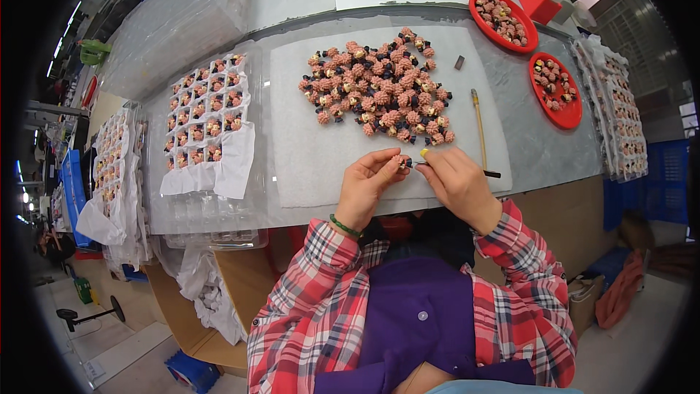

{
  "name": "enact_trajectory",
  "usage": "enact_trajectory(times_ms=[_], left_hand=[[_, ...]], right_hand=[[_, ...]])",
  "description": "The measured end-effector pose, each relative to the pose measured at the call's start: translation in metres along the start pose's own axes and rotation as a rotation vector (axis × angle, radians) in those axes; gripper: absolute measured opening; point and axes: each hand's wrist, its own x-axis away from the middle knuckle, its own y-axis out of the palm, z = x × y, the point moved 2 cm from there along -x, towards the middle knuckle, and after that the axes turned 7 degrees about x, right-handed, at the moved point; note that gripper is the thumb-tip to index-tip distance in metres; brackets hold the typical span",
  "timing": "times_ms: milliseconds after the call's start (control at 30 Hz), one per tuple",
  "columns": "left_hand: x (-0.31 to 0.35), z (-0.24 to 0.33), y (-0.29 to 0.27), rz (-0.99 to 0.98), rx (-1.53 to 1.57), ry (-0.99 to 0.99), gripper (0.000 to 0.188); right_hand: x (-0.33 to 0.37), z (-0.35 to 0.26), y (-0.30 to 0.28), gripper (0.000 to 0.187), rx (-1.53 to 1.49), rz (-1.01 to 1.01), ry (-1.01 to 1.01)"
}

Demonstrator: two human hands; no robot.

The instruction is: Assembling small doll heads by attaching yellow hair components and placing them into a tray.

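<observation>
Between the thumb and fingers of my left hand [367, 184] is a small figurine [405, 163] with a dark part facing right. My right hand [461, 184] grips a slim pen-like tool [493, 174] with a dark end; its thin tip meets or nearly meets the figurine. The tool's exact kind is too small to tell. Something yellow [424, 152] shows at my right fingertips. Just beyond both hands, a pile of pink, cream and dark figurines [383, 91] covers much of a white foam sheet [306, 168]. A thin wooden stick [478, 120] lies right of the pile.
A clear tray with figurines in paper-lined cells [204, 113] stands left, stacked clear plastic trays [179, 25] behind it. Two red bowls of figurines [536, 40] [578, 113] sit at the right, near a red tape dispenser [536, 0]. A small dark block [459, 63] lies on the sheet.
</observation>
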Motion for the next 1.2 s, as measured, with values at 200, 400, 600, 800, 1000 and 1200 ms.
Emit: enact_trajectory(times_ms=[200, 400, 600, 800, 1000, 1200], left_hand=[[-0.0001, -0.0003, -0.0007, 0.003, -0.002, 0.007, 0.026], [-0.0002, -0.0003, -0.0011, 0.016, 0.007, 0.004, 0.024], [-0.0009, -0.0018, -0.0008, 0.019, -0.01, 0.02, 0.025], [-0.0009, -0.0026, -0.0016, 0.01, -0.023, 0.036, 0.025], [-0.0013, -0.003, -0.0021, 0.013, -0.03, 0.029, 0.025], [-0.0009, -0.0019, -0.0018, 0.009, -0.036, 0.034, 0.024]], right_hand=[[0.0011, 0.0005, 0.0047, 0.024, 0.063, 0.009, -0.029], [-0.0004, -0.0014, 0.0044, 0.024, 0.085, 0.008, -0.03], [-0.0005, -0.0001, 0.0048, 0.022, 0.116, 0.009, -0.051], [-0.0006, 0.0001, 0.0053, 0.02, 0.122, 0.024, -0.057], [-0.0005, -0.0003, 0.0053, 0.019, 0.128, 0.025, -0.065], [-0.0017, -0.0018, 0.0032, 0.019, 0.147, 0.005, -0.083]])
